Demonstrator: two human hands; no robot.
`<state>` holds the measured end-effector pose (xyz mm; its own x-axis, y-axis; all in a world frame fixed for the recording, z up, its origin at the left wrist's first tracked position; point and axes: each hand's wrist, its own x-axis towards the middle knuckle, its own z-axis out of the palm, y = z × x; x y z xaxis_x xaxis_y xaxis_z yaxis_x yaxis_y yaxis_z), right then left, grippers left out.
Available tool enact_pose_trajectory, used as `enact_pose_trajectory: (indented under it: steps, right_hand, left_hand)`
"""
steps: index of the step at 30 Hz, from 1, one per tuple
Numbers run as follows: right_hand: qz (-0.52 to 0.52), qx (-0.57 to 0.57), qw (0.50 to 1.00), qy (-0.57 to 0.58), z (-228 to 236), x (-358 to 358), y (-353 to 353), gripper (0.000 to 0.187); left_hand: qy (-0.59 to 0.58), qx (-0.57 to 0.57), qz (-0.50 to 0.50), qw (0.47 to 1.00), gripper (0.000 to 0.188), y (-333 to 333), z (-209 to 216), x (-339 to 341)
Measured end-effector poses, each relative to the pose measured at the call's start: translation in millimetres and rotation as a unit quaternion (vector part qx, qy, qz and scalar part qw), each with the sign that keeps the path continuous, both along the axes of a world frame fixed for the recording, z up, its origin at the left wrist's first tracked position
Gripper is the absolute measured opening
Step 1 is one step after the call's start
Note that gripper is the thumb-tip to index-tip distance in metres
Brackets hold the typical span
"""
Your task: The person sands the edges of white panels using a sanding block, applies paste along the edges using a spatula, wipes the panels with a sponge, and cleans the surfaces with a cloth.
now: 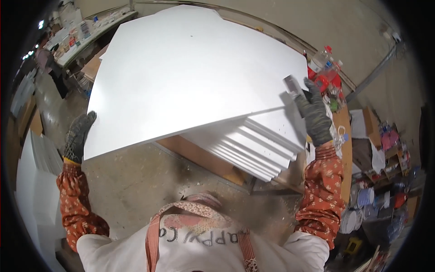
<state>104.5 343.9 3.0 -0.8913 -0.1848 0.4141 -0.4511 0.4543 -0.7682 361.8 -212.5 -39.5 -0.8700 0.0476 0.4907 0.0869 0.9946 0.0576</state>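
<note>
A large white panel (195, 77) lies slantwise over a stack of similar white panels (253, 152), its near left corner jutting out past them. My left hand (79, 136), in a dark grey knitted glove, grips this panel's left edge near that corner; some of the fingers are hidden. Over the panel's right edge is my right hand (313, 113), gloved in dark camouflage. Between its fingers it holds a small grey-brown rectangular block (292, 85), whose exact kind I cannot make out. Small dark specks dot the lower panels near my right wrist.
Bottles and red containers (327, 72) crowd a wooden tabletop (345, 149) on the right. Buckets (362, 199) stand beyond it. More white panels (41, 154) lean at the left. A person (52, 68) stands by a cluttered workbench (90, 38) at the far left.
</note>
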Motion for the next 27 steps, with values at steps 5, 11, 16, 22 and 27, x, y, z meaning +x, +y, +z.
enact_pose_trajectory:
  steps: [5,11,16,22,27]
  right_hand:
    - [0.002,0.377,0.824,0.423,-14,-65,-9,0.046]
    - [0.003,0.140,0.988,-0.060,-2,-14,-72,0.046]
    - [0.058,-0.013,0.997,-0.053,-3,73,-112,0.046]
    - [-0.079,0.395,0.907,0.124,-14,141,-160,0.049]
    - [0.052,0.463,0.813,0.350,-7,161,-285,0.051]
  left_hand:
    - [0.030,0.425,0.026,0.904,0.038,37,-23,41]
    - [0.002,0.454,0.194,0.869,0.038,24,-9,46]
    - [-0.082,0.463,0.264,0.842,0.044,-55,29,-10]
    - [-0.014,0.015,-0.146,0.989,0.066,-190,-17,-73]
    - [0.063,-0.054,-0.196,0.977,0.066,-177,-17,-104]
